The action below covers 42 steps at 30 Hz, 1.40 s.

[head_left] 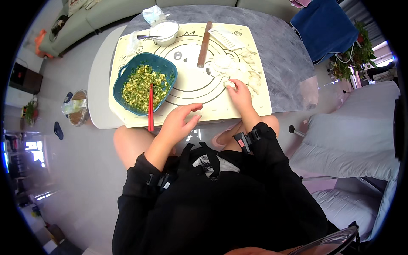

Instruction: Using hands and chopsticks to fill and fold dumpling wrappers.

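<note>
My right hand [241, 96] pinches a small piece of white dough [228, 83], perhaps a dumpling, low over the right part of a cream dough mat [188, 86]. Close by, folded dumplings [254, 80] line the mat's right side, and round dough wrappers [222, 60] lie just beyond my fingers. My left hand [180, 122] hovers at the mat's near edge with thumb and fingers apart, holding nothing. To its left sits a teal bowl [117, 92] of chopped green and yellow filling [142, 86]. Red chopsticks [150, 110] rest in it, their ends over the near rim.
A wooden rolling pin [204, 44] and a white slotted tray [227, 37] lie toward the back. Behind the teal bowl stands a clear bowl of white powder [164, 32] with a dark-handled utensil [147, 37]. The grey table [287, 63] extends right; a blue-covered chair [325, 30] stands beyond.
</note>
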### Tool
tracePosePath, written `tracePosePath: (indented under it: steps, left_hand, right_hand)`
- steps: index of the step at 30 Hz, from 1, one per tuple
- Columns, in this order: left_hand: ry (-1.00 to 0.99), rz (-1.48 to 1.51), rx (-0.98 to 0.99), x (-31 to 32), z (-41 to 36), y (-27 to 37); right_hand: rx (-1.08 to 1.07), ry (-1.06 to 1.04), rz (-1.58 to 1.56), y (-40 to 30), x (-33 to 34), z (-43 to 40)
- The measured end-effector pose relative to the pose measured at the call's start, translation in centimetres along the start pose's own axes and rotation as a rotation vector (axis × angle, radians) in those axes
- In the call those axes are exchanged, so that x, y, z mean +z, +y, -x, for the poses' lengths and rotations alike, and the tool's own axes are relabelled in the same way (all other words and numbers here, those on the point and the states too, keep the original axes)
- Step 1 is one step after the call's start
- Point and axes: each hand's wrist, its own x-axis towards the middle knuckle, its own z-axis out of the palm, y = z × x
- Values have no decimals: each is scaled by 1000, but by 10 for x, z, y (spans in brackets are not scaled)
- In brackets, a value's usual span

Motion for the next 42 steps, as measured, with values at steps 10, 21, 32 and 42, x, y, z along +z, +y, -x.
tracePosePath:
  steps: [10,21,32,42]
  left_hand:
    - [-60,62,-54,2,1,-17]
    - [-73,66,-52,6,1,-29]
    - [-91,98,-64,11,0,-33]
    - [-58,114,-29,12,6,-39]
  right_hand:
    - [-157,23,224,3,1,1]
    - [-338,20,328,-8,-4,-7]
    - [194,-303,841,-64,-4,-122]
    - [152,16,462,-44,10,-118]
